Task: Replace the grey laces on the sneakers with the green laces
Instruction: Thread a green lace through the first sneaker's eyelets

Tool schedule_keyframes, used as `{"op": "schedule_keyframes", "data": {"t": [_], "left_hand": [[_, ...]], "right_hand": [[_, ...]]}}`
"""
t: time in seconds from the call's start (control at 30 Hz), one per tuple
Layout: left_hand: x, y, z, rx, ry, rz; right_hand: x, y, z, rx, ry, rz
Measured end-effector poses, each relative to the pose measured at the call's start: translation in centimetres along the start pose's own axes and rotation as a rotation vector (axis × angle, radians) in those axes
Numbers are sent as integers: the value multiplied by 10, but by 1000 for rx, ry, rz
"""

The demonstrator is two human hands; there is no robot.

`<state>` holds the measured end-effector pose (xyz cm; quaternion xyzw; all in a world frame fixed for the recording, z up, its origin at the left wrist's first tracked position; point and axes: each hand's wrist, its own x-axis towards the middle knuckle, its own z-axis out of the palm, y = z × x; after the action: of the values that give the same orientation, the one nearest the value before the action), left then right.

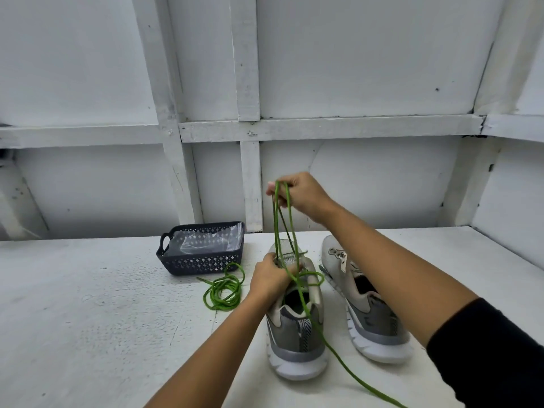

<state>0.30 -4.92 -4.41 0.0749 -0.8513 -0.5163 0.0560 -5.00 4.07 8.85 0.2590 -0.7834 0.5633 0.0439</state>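
1. Lacing under way on the sneaker (294, 328) at table centre: green lace (276, 219) threaded through the front eyelets and drawn up in taut strands to the right hand (300, 195).
2. Right hand raised well above the toe, fingers curled, pinching the lace strands between thumb and fingertips.
3. Left hand (270, 276) down on the sneaker's upper beside the tongue, fingers curled round the eyelet edge to steady it; fingertips partly hidden.
4. Hold that left grip firm, to pin the sole flat on the table (88, 319) during the pull.
5. Pull straight up and evenly, taking out slack without twisting the strands.
6. Mind the long free end trailing toward the near table edge: liable to snag on heel or forearm, so even up both ends before the next crossing.
7. Second sneaker (368, 307) just beside, apparently without a green lace yet; spare green lace (226, 282) coiled on the table near the dark basket (203, 262).
8. Grey laces not plainly visible; by judgement, 1 of 2 sneakers begun, none finished.
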Motion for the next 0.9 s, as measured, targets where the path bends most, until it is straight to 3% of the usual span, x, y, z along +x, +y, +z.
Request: {"op": "schedule_keyframes", "data": {"t": [0.13,0.3,0.43,0.63,0.7,0.8,0.9], "left_hand": [[-1,0,-1,-35,-13,0],[5,2,-8,-125,40,31],[8,15,-14,-253,116,206],[9,16,-15,-487,116,152],[7,11,-14,-536,128,148],[4,3,-11,-664,121,127],[2,-7,-6,-765,122,74]], "right_hand": [[4,-21,-1,20,-7,-91],[-4,-18,4,60,-78,-75],[-7,-21,8,31,-244,-60],[-14,-18,3,-103,-482,-48],[-15,-12,1,-98,-467,-17],[-8,14,-4,-112,-250,85],[-1,54,-6,-367,-151,315]]}}
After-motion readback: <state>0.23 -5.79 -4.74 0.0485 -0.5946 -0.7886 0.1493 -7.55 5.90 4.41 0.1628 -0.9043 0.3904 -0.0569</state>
